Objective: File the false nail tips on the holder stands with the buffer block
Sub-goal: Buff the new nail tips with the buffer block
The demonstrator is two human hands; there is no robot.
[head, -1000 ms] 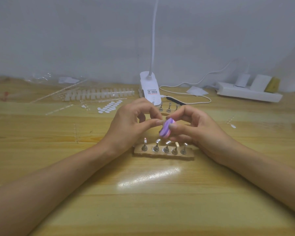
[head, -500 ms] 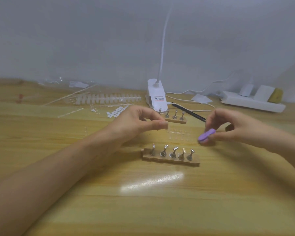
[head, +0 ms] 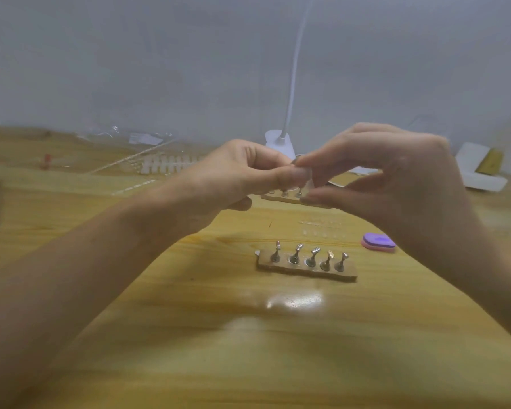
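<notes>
Hands: you have two in view, left hand [head: 233,178] and right hand [head: 396,187].
Small piece: one [head: 309,180], pinched between your fingertips, too blurred to name.
Holder strips: two, with the near strip [head: 348,272] and the far strip [head: 278,198] at its 12 o'clock.
Stands [head: 311,256]: five on the near strip; three showing on the far strip.
Buffer block: one [head: 378,242], at the near strip's 2 o'clock.
Lamp: one [head: 281,143], at 12 o'clock.
Red item: one [head: 46,161], at 10 o'clock.

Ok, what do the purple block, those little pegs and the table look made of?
Buffer block: probably foam, matte purple face over a pink layer. Holder stands: metal, going by their silvery glint. Table: wood or laminate, glossy, showing grain and a light reflection.
</notes>
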